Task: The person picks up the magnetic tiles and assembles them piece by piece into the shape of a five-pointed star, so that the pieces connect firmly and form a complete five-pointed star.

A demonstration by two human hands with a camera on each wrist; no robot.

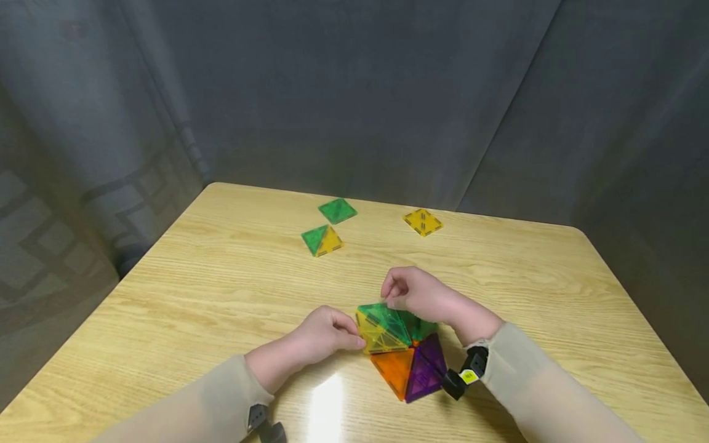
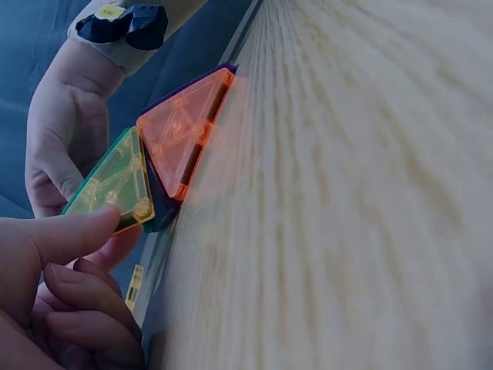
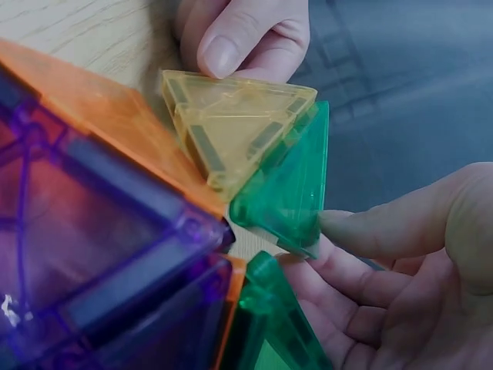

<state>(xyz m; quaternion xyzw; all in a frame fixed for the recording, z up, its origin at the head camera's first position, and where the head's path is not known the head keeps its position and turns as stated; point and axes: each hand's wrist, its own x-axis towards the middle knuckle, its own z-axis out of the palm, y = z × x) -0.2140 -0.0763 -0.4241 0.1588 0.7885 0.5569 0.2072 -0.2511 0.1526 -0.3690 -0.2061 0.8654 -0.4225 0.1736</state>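
Observation:
My left hand (image 1: 324, 337) pinches a translucent yellow triangle tile (image 3: 239, 123) at its outer edge, thumb on its face. A green triangle tile (image 3: 289, 181) meets the yellow one along one side, and my right hand (image 1: 423, 295) pinches its corner. Both tiles are raised off the table in the left wrist view. Beside them, orange (image 1: 393, 368) and purple (image 1: 426, 369) triangle tiles stand tilted together as part of a built shape. Another green tile (image 1: 420, 325) sits under the right hand, partly hidden by it.
Toward the back of the wooden table (image 1: 221, 277) lie a green diamond of tiles (image 1: 338, 210), a green-and-yellow pair (image 1: 322, 240) and a yellow diamond (image 1: 423, 222). Dark curtains (image 1: 354, 92) hang behind the table and at its sides.

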